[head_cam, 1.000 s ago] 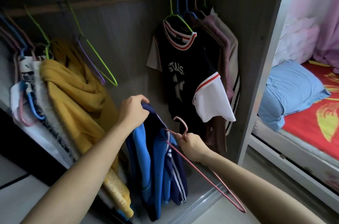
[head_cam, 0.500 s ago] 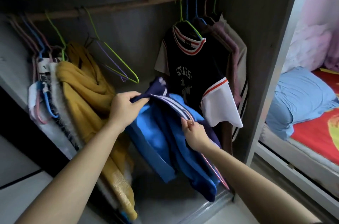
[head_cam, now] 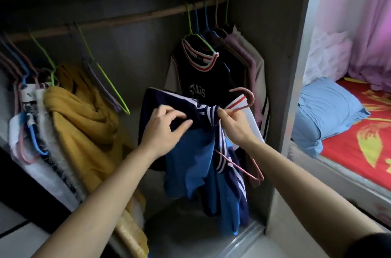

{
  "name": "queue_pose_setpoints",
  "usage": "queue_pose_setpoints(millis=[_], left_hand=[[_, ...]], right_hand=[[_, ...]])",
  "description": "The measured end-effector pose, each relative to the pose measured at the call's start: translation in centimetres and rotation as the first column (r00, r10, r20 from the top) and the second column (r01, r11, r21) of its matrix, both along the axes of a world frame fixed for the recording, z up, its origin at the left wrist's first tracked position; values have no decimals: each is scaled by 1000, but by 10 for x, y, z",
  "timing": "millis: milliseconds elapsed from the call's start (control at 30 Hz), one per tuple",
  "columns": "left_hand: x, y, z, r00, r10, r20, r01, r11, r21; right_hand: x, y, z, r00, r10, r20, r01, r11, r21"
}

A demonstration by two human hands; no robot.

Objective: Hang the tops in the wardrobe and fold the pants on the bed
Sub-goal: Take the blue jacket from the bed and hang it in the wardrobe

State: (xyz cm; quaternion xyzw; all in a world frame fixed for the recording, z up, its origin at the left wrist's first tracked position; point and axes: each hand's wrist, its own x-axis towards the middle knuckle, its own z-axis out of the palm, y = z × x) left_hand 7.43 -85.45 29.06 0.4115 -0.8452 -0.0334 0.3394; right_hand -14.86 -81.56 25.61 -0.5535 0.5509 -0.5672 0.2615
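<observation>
Navy and blue knit with white-striped trim: one top (head_cam: 190, 164), the item in hand, held before the open wardrobe and well below the rail (head_cam: 127, 20), not yet hung.

Left hand (head_cam: 167, 128): fingers curled into the navy shoulder cloth, gripping it.

Right hand (head_cam: 234, 126): thumb and fingers pinched on the neck of a pink hanger (head_cam: 251, 98) together with the striped collar edge. The hook stood free above the hand, and the lower wire showed beneath the fabric. Whether both hanger arms sat inside the shoulders could not be told. The cloth hung bunched and lopsided.

Handling note, as judgement: the step was seating the top on the hanger. It would go best if the left hand drew the shoulder seam over the wire's end while the right hand held the neck steady. The collar should then be centred under the hook before lifting, or the slack knit may slide off one side.

Black jersey (head_cam: 203, 80): hung under the rail's right end on a green hanger, with other tops packed behind it.

Empty green hanger (head_cam: 110, 86): hung left of the rail's middle.

Mustard garment (head_cam: 84, 114): draped under the rail's left part, among paler pieces.

Free stretch of rail between the empty hanger and the jersey: judged the likeliest place for the hook.

Bed (head_cam: 359, 145): beyond the rail's right end, past the wardrobe's side panel, with a red sheet and a blue pillow (head_cam: 325, 109). Pants could not be made out.
</observation>
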Motion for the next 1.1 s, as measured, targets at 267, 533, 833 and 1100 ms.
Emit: queue_pose_setpoints(millis=[267, 533, 833, 1100], left_hand=[[-20, -12, 10, 963, -174, 207, 147, 979, 141], [-15, -22, -29, 999, -9, 38, -4, 944, 329], [-11, -17, -15, 968, 237, -85, -188, 905, 381], [-22, -9, -15, 960, 278, -34, -253, 912, 324]], right_hand=[[-14, -1, 9, 965, 87, -249, -80, 996, 39], [-24, -1, -13, 838, -196, -509, 179, 980, -82], [-14, 31, -106, 719, -140, -681, 80, 990, -120], [8, 27, -151, 845, 115, -522, -39, 987, 154]])
